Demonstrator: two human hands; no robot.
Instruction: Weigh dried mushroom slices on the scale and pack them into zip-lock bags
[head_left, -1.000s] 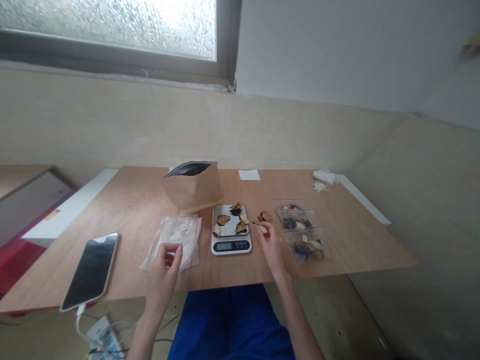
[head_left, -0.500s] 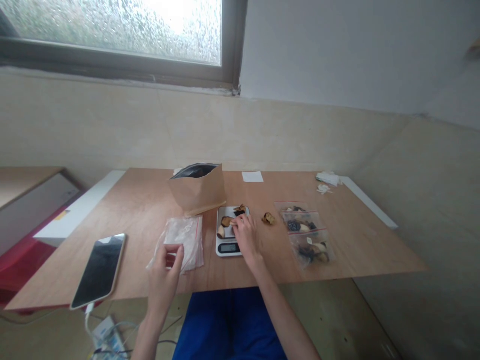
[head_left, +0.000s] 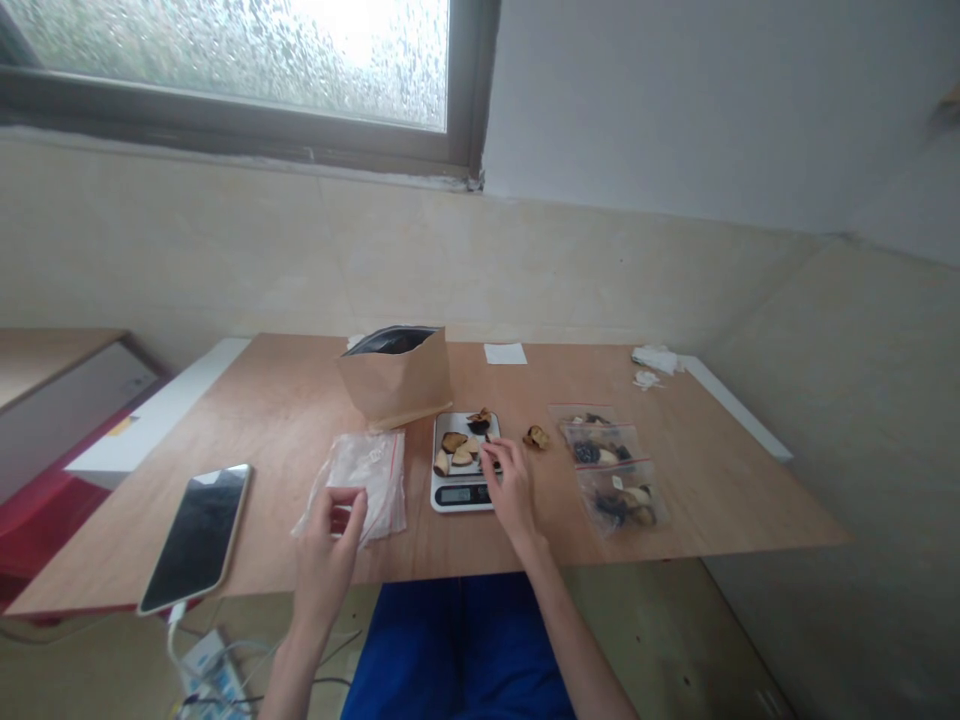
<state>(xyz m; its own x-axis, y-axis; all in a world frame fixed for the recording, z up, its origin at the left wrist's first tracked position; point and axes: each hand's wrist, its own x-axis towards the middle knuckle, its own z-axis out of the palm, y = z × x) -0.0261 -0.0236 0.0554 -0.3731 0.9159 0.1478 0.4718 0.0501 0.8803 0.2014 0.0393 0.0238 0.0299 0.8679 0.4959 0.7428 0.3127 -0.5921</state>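
Observation:
My right hand is over the right side of a white digital kitchen scale, its fingertips pinched together; what lies between them is too small to make out. On the scale's plate are several dried slices that look like mushroom: a brown-rimmed slice, pale pieces, a small stubby piece and a dark frilly piece. The display's digits are unreadable. My left hand hovers at the near side of the clear zip bags, fingers curled to the thumb, with nothing visible in it.
A brown paper pouch stands open behind the bags. One dried brown piece lies right of the scale. Filled zip bags overlap farther right. A phone with a cable lies left; white paper and crumpled tissue are at the back.
My right hand has shifted a little right and back from the middle of the scale plate. Pale slices that it covered now show there. My left hand stays where it was.

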